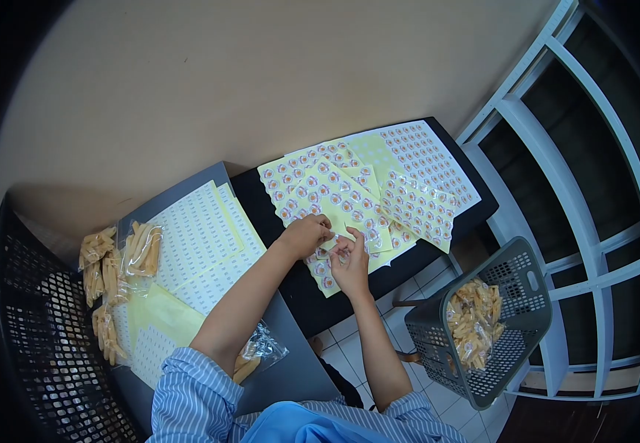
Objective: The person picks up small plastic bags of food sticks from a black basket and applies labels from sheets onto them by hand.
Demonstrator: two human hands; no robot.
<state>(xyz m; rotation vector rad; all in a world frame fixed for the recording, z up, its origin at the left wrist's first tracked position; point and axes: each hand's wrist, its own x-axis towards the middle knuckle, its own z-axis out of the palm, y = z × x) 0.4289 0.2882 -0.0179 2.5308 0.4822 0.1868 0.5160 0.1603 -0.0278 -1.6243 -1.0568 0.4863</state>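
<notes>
Both of my hands meet over the yellow-backed sticker sheets (320,193), printed with rows of small round orange and purple labels. My left hand (308,235) has thumb and fingers pinched together just above a partly bare sheet. Close beside it, my right hand (351,263) is closed, with its thumb and bent index finger near the left fingertips. A small pale piece shows between the hands, too small to make out, perhaps a sticker. Behind them, another label sheet (417,210) overlaps the pile, and a white-edged sheet (427,151) lies at the far end.
On the grey table, sheets of small blue print (196,230) lie beside plastic bags of yellowish snack sticks (143,249). Another bag (255,354) is partly under my left forearm. A black basket (54,340) stands left; a grey-green basket (515,295) at right holds bagged snacks (473,325).
</notes>
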